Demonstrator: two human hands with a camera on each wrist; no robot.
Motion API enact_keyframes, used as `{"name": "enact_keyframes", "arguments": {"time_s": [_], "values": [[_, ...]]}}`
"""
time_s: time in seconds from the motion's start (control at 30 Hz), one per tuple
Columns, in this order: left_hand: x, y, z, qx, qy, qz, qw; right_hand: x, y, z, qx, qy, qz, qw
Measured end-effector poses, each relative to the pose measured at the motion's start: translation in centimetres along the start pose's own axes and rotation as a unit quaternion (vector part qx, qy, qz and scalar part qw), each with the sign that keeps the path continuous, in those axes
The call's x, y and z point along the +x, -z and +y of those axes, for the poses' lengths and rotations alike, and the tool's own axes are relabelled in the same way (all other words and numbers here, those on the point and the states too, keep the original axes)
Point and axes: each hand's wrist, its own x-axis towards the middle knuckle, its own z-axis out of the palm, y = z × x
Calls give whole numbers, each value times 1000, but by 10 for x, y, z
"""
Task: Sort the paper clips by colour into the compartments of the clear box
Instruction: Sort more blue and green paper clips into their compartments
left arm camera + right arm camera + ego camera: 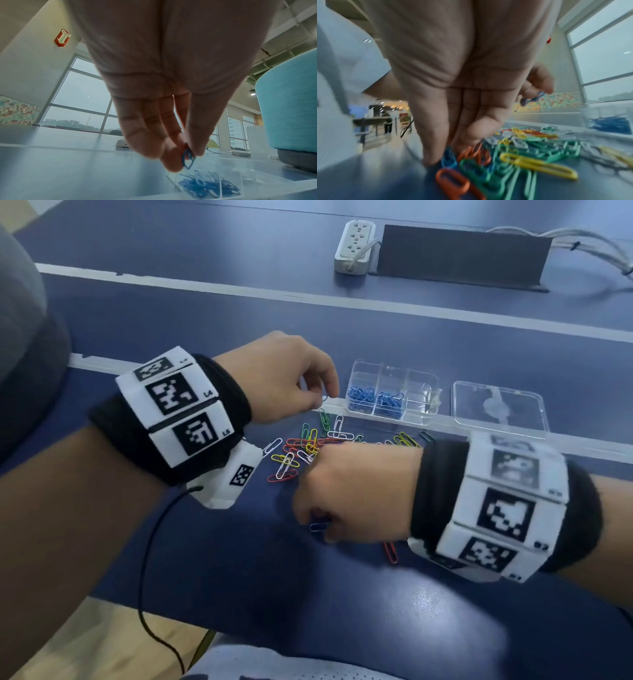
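A loose heap of paper clips (pixel 308 446) in red, yellow, green and white is seen spread over the blue table (pixel 445 611), just near of the clear box (pixel 394 392), whose two near-left compartments are filled with blue clips (pixel 375 402) while the rest appear bare. A single blue clip (pixel 187 160) is pinched between the thumb and fingertips of the left hand (pixel 281 378), which is held above the table just left of the box. A second blue clip (pixel 318 525) is gripped by the curled fingers of the right hand (pixel 356 491), which is lowered over the near edge of the heap, with a red clip (pixel 390 553) lying just beneath the wrist. The box's detached clear lid (pixel 500 409) is laid flat to the right of the box. Farther back, a white power strip (pixel 354 246) and a dark panel (pixel 462 256) are set on the table.
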Motion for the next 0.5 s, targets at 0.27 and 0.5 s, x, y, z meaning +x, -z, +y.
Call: {"name": "enact_keyframes", "arguments": {"time_s": [0.27, 0.5], "values": [[45, -6, 26, -10, -34, 32, 999, -3, -10, -6, 20, -23, 10, 999], [53, -9, 26, -2, -23, 30, 999, -28, 13, 31, 121, -134, 171, 969]]}}
